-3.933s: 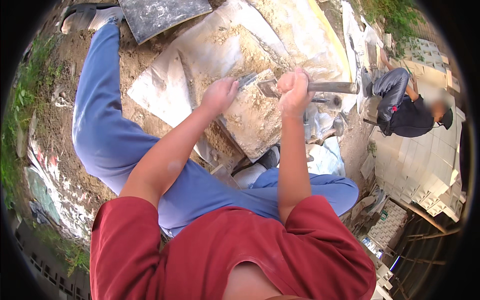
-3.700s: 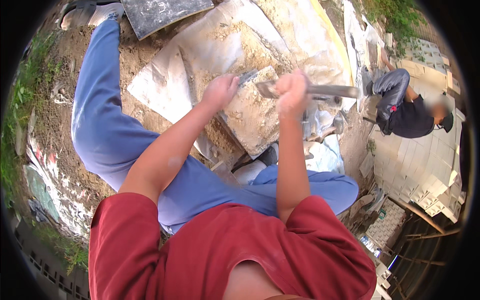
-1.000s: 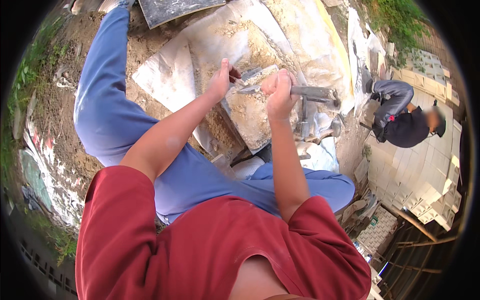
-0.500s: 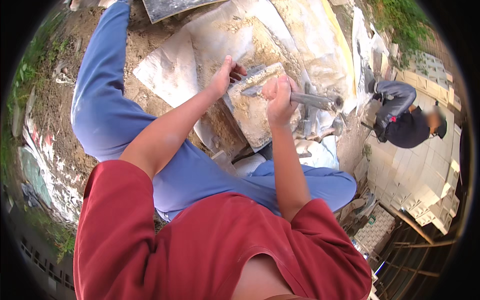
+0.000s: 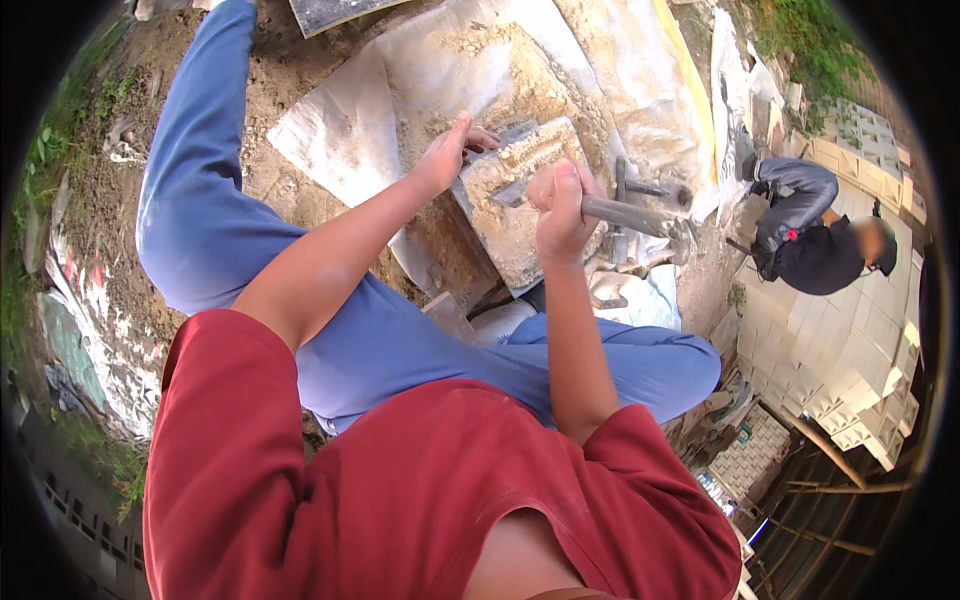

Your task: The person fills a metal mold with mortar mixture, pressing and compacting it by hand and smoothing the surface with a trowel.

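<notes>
A pale square block (image 5: pixel 520 235) coated with crumbly tan grit lies on a dusty white sheet in front of me. My left hand (image 5: pixel 450 158) is at the block's far-left edge, thumb raised and fingers apart, beside a dark grey flat piece (image 5: pixel 516 131). Whether its fingertips touch the block I cannot tell. Above the block's right side, my right hand (image 5: pixel 565 212) is wrapped round a thick grey metal rod (image 5: pixel 635 216) that points rightward. The rod's left end is hidden in my fist.
The white sheet (image 5: pixel 340 110) is strewn with tan crumbs. Dark metal tools (image 5: pixel 622 190) lie right of the block. A dark-edged board (image 5: pixel 335 12) is at the far side. To the right, another person (image 5: pixel 810 235) sits near stacked pale blocks (image 5: pixel 810 340).
My left hand has shifted slightly, its fingers now nearer the block's edge. My right hand has moved a little down with the rod, which tilts slightly more downward at its far end.
</notes>
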A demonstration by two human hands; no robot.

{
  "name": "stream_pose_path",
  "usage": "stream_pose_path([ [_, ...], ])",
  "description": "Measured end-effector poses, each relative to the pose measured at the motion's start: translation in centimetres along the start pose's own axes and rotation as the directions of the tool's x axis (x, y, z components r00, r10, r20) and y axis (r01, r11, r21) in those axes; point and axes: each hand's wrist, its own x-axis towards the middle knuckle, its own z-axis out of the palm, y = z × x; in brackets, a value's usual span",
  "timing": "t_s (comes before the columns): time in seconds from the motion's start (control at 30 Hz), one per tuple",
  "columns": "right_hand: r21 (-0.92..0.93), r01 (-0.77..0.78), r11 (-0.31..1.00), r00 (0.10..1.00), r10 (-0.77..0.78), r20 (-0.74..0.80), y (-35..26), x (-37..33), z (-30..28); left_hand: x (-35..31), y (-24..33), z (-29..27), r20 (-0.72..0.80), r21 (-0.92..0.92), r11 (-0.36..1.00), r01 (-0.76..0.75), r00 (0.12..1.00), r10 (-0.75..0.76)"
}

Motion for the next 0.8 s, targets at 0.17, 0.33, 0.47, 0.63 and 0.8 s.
stream_pose_path([
  [0.17, 0.213, 0.074, 0.974, 0.996, -0.081, 0.026, 0.4, -0.3, -0.4, 0.5, -1.1, 0.3, 0.011, -0.012, 0.999, -0.032, 0.999, 0.032],
  [0.33, 0.16, -0.014, 0.987, 0.999, 0.006, 0.052, 0.0, -0.7, 0.2, 0.0, -0.7, 0.4, -0.025, -0.05, 0.999, -0.006, 1.0, 0.005],
  [0.47, 0.093, -0.086, 0.992, 0.993, 0.077, 0.092, 2.2, -1.1, 0.5, 0.9, -0.1, 0.4, -0.042, -0.012, 1.0, -0.001, 0.999, 0.0],
  [0.63, 0.273, 0.014, 0.962, 0.992, -0.047, 0.114, 0.4, -1.1, -0.9, 1.0, -0.2, 0.5, -0.056, 0.007, 1.0, -0.001, 0.998, 0.002],
  [0.8, 0.228, -0.073, 0.971, 0.98, 0.028, 0.197, 1.4, -0.2, -1.2, 0.7, 0.3, 0.6, -0.102, 0.039, 0.999, 0.009, 0.995, -0.005],
])
